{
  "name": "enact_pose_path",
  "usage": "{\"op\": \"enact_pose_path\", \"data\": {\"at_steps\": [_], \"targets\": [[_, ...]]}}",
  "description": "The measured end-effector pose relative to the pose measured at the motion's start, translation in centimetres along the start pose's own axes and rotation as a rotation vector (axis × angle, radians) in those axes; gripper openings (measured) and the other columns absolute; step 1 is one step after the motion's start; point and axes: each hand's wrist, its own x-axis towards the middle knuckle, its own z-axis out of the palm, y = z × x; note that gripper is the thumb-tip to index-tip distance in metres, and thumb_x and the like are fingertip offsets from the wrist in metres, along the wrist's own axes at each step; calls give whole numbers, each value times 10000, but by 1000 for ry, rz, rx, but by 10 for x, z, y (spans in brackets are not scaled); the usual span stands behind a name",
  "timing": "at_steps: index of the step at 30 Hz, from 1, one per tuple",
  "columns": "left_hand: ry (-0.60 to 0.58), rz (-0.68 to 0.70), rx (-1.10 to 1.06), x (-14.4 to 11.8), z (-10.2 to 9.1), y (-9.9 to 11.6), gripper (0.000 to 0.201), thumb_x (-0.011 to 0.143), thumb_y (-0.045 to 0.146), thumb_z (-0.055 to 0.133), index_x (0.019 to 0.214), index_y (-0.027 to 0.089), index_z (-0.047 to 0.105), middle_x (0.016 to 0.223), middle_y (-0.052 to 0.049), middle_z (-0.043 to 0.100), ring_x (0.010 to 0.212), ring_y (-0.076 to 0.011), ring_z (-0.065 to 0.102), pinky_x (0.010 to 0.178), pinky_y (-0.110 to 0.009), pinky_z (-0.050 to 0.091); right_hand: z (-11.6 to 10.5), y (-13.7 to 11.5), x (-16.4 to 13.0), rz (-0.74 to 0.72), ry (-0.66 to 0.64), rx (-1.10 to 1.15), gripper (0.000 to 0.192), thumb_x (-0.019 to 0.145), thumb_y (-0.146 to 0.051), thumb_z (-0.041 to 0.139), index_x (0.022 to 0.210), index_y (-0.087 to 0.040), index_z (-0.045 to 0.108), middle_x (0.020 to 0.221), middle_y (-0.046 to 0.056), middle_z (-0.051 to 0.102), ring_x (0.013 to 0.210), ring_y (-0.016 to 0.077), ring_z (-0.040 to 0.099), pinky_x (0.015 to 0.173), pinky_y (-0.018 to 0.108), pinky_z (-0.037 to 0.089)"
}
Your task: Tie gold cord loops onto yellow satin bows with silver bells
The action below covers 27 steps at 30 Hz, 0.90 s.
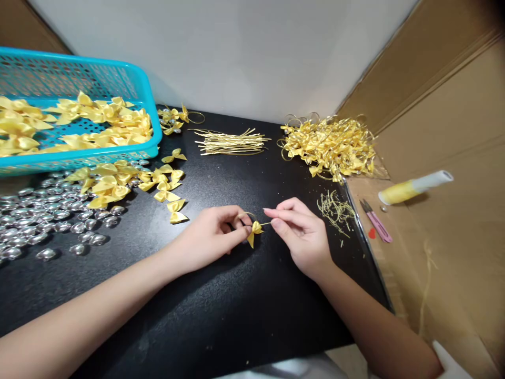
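Note:
Between my hands, just above the black table, is a yellow ribbon bow (256, 228) with a gold cord (266, 223) running out of it. My left hand (224, 229) pinches the bow from the left between thumb and fingers, and part of the cord loops up over its fingertips. From the right, my right hand (302, 234) closes thumb and index finger on the cord's end. My left fingers hide part of the bow, and whether a bead sits behind it I cannot tell.
A turquoise basket (155, 126) of yellow bows stands back left. Silver beads (47, 226) and loose bows (110, 181) lie before it. Gold cords (232, 142) lie at the back, a heap of corded bows (331, 145) back right. Cord scraps (335, 210) and pink-handled snips (376, 221) are right.

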Motion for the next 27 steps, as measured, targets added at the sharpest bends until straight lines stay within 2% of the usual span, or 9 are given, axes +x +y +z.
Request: {"op": "enact_pose_path", "data": {"at_steps": [2,4,5,7,8,9,14,20,27], "targets": [[194,105,194,-4,-5,5,259,781,392,654,923,179,620,789,-10,611,553,-112,510,512,-235,404,1,0,0,-13,-21,22,220,850,-179,661,1010,-284,771,831,17,638,750,117,604,625,242,503],[506,298,326,-9,-8,9,254,755,339,689,939,186,601,828,-15,586,582,-114,474,563,-247,400,2,0,0,-2,-32,66,215,832,-175,687,996,-282,776,829,18,669,732,117,615,627,247,507],[561,394,375,-11,-7,11,213,761,314,688,912,190,606,835,-19,585,596,-116,464,585,-250,400,3,-1,0,8,-32,89,206,822,-176,701,981,-280,780,829,19,685,724,119,622,627,251,512],[476,521,423,-12,-5,12,108,795,274,659,864,194,637,834,-24,604,614,-120,468,606,-247,398,4,-2,0,28,-27,135,184,804,-183,723,949,-277,786,828,21,710,713,124,640,628,256,530],[334,530,423,-11,-3,11,79,820,261,634,856,198,664,824,-24,622,613,-120,479,598,-243,394,5,-2,1,36,-24,157,172,797,-188,731,934,-275,788,826,22,717,714,127,650,631,258,542],[237,500,406,-10,-1,10,94,835,250,617,874,194,682,833,-27,637,608,-116,485,594,-239,392,5,-2,1,43,-22,176,161,791,-194,737,920,-273,790,825,23,723,719,130,659,633,259,552],[1,402,227,-1,7,-2,197,899,293,562,849,171,708,796,-20,637,586,-95,475,567,-223,362,7,-1,2,94,-6,264,133,774,-198,749,882,-262,794,822,23,729,690,116,675,632,241,583],[4,265,-81,2,16,-12,198,823,347,666,858,157,627,603,70,389,534,-83,338,509,-202,300,10,2,2,194,23,328,126,741,-320,785,835,-237,792,772,23,731,611,111,667,627,259,608],[-71,129,-352,6,10,-13,256,799,381,665,709,142,637,669,-5,597,610,-107,493,584,-220,392,9,6,2,175,74,259,115,765,-308,761,841,-224,784,771,19,718,547,95,638,552,236,584]]}}
